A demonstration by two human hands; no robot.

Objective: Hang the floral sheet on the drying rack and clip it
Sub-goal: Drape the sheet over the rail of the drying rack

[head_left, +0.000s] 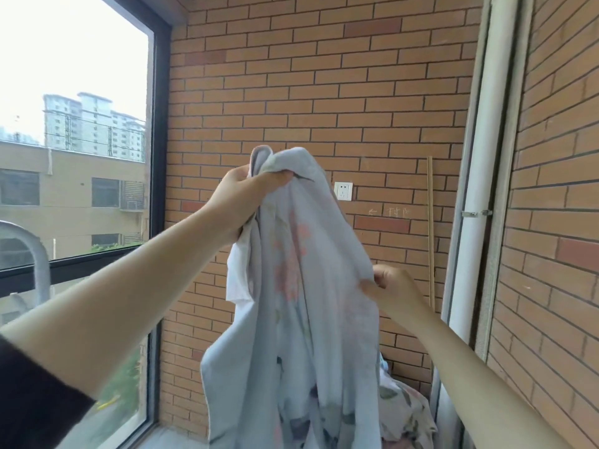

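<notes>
Left hand (pixel 249 196) grips the bunched top of the floral sheet (pixel 304 319), held aloft before the brick wall (pixel 356 92); right hand (pixel 389 285) pinches its side edge. Advised: find a hem and spread it before hanging.

So it's a small balcony-type spot, orange-tan brick wall (pixel 324 76) straight ahead with a few darker red bricks mixed in. There's a white wall socket (pixel 343 191) on it and a thin wooden stick (pixel 430 228) leaning in the corner. A big dark-framed window (pixel 74 76) on the left shows bright overcast daylight, a low beige building (pixel 64 186) and pale apartment towers (pixel 94 124) behind it. A white pipe (pixel 486 140) runs up beside the right brick wall (pixel 557 222).
</notes>
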